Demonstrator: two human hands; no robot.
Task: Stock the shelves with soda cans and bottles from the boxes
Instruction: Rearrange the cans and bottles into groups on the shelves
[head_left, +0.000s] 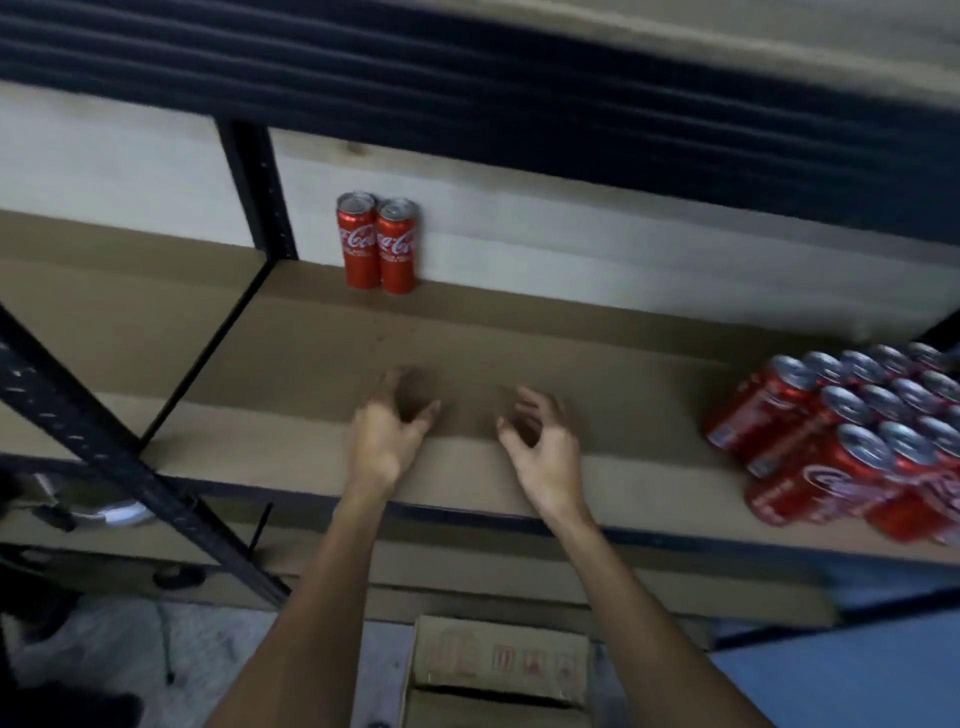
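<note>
While the left hand (387, 431) and right hand (545, 441) hover empty over the shelf (291, 364), fingers loosely curled, two cans (377, 244) stand at its back. The pack (852, 441) near the front edge could slide off if bumped.

Two slim red cans (377, 241) stand upright, touching, at the back of the shelf (311, 332), well beyond the left fingers (393, 383). A tight cluster of red cans (852, 436) stands well right of the right fingers (535, 397).
</note>
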